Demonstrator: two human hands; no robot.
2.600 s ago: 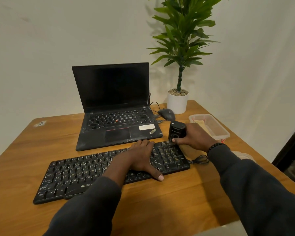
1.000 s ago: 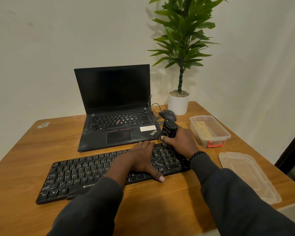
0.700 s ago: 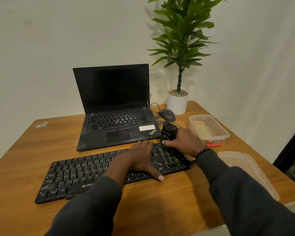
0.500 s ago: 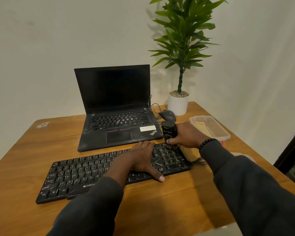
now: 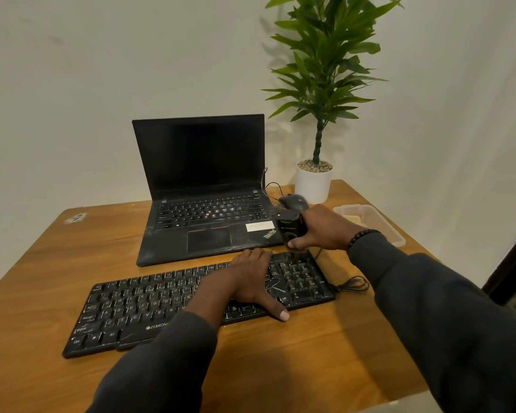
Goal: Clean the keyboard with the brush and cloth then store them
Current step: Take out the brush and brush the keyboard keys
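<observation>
A black keyboard [image 5: 149, 305] lies across the wooden table [image 5: 295, 353] in front of me. My left hand [image 5: 251, 278] rests flat on its keys right of the middle, fingers straight and thumb out at the near edge. My right hand [image 5: 325, 229] grips a chunky black brush [image 5: 289, 226], held upright over the keyboard's far right corner by the number pad. A yellowish cloth [image 5: 352, 217] shows inside a clear plastic box [image 5: 382, 226] behind my right wrist.
An open black laptop [image 5: 203, 204] stands just behind the keyboard. A black mouse [image 5: 292, 201] and a white pot [image 5: 313, 183] with a green plant sit at the back right. The keyboard's coiled cable [image 5: 352, 284] lies at its right end.
My right hand has shifted the brush back and forth over the keyboard's right end, now at the far right corner. The left hand has stayed in place on the keys.
</observation>
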